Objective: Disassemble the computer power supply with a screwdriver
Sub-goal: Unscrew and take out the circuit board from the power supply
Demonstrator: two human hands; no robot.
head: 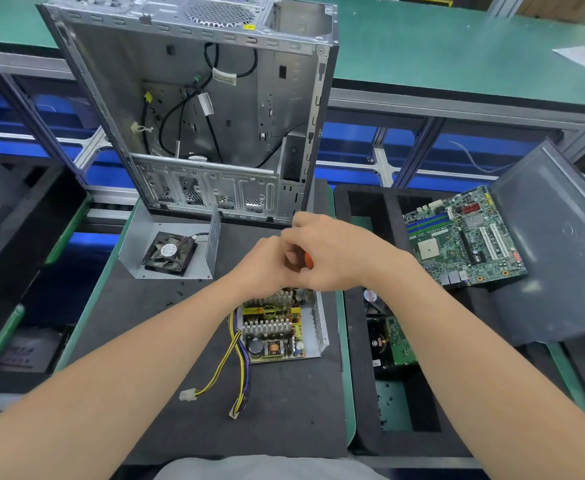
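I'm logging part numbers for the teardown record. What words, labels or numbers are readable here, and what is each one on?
No text can be read in this view.
Round sticker on the fan: print too small.
White cable tags inside the computer case: blurred.
Small yellow sticker on the case's top edge: blurred.
Yellow label on the power supply board: red marking, unreadable.
Motherboard: printing too small.

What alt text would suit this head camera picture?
A left hand and a right hand meet over an opened power supply on a dark mat, the right gripping an orange-handled screwdriver. Behind stands an open computer case; a metal cover with a fan lies left, a green circuit board right.
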